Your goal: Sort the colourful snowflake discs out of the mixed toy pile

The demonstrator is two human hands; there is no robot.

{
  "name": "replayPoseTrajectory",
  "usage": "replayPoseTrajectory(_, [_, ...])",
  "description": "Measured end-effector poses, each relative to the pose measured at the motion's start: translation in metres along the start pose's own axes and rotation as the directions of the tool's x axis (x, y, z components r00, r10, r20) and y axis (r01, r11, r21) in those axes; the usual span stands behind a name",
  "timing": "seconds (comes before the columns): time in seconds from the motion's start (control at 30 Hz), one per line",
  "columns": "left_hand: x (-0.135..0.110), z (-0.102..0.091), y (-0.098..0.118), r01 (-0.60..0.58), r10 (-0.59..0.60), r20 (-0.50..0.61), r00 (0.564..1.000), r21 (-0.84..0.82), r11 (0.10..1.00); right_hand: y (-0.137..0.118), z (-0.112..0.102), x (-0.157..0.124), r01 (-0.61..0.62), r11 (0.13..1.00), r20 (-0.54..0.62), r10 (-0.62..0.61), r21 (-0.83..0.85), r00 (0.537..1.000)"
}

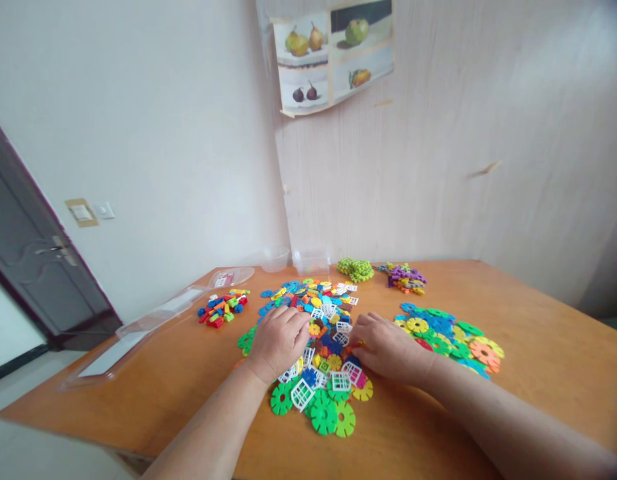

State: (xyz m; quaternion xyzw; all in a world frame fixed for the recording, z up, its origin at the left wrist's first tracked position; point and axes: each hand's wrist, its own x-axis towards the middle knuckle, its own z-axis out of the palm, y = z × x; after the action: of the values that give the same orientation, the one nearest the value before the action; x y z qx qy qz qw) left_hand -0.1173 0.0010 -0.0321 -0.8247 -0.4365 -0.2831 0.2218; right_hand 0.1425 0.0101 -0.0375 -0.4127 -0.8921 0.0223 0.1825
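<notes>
A mixed heap of coloured plastic building pieces (pixel 322 313) lies in the middle of an orange wooden table (pixel 538 320), with snowflake discs, white grid pieces and small bricks. My left hand (pixel 278 340) rests knuckles up on the heap's left side, fingers curled down into the pieces. My right hand (pixel 386 348) lies on the heap's right side, fingertips pinched among the pieces near a white grid piece (pixel 342 328). What either hand holds is hidden. Green discs (pixel 324 415) lie nearest me.
A sorted pile of blue, green, yellow and orange discs (pixel 448 335) lies to the right. Small bricks (pixel 222 308) sit at left beside a clear plastic lid (pixel 153 319). Green (pixel 356 269) and purple (pixel 406 277) clusters and two clear cups (pixel 293 259) stand near the wall.
</notes>
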Motion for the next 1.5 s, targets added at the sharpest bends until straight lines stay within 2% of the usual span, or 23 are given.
replayPoseTrajectory(0.13, [0.001, -0.003, 0.007, -0.017, 0.017, -0.009, 1.000, -0.020, 1.000, -0.005, -0.002, -0.002, -0.125, 0.983, -0.065, 0.134, 0.131, 0.989])
replayPoseTrajectory(0.2, [0.002, -0.005, 0.013, -0.044, 0.043, -0.024, 0.999, -0.042, 0.998, -0.009, -0.001, -0.003, -0.147, 0.961, -0.064, 0.166, 0.233, 0.984])
replayPoseTrajectory(0.3, [0.003, -0.006, 0.021, -0.105, 0.103, -0.027, 0.994, -0.079, 0.991, -0.015, 0.006, -0.004, -0.107, 0.900, -0.030, 0.132, 0.423, 0.991])
replayPoseTrajectory(0.43, [0.005, -0.006, 0.027, -0.174, 0.173, -0.013, 0.985, -0.098, 0.980, -0.020, 0.015, -0.003, -0.082, 0.771, 0.008, 0.099, 0.631, 0.995])
replayPoseTrajectory(0.73, [0.005, -0.006, 0.030, -0.197, 0.198, 0.001, 0.980, -0.075, 0.978, -0.017, 0.025, 0.001, -0.138, 0.608, 0.061, 0.145, 0.782, 0.987])
replayPoseTrajectory(0.87, [0.006, -0.006, 0.030, -0.200, 0.202, 0.026, 0.979, -0.073, 0.977, -0.015, 0.028, 0.001, -0.121, 0.625, 0.035, 0.149, 0.771, 0.988])
replayPoseTrajectory(0.97, [0.005, -0.004, 0.027, -0.169, 0.171, 0.025, 0.985, -0.075, 0.983, -0.014, 0.026, -0.002, -0.127, 0.648, -0.008, 0.201, 0.751, 0.980])
replayPoseTrajectory(1.13, [0.002, -0.002, 0.020, -0.079, 0.079, 0.011, 0.997, -0.035, 0.996, -0.003, 0.023, -0.004, -0.118, 0.798, -0.184, 0.276, 0.591, 0.944])
replayPoseTrajectory(1.3, [0.002, -0.004, 0.010, 0.008, -0.009, -0.049, 0.999, -0.008, 1.000, 0.009, 0.030, 0.000, -0.053, 0.933, -0.350, 0.185, 0.355, 0.918])
replayPoseTrajectory(1.5, [-0.001, -0.015, -0.018, 0.197, -0.185, -0.181, 0.966, 0.049, 0.979, 0.012, 0.037, 0.002, 0.028, 0.970, -0.420, 0.078, 0.241, 0.904])
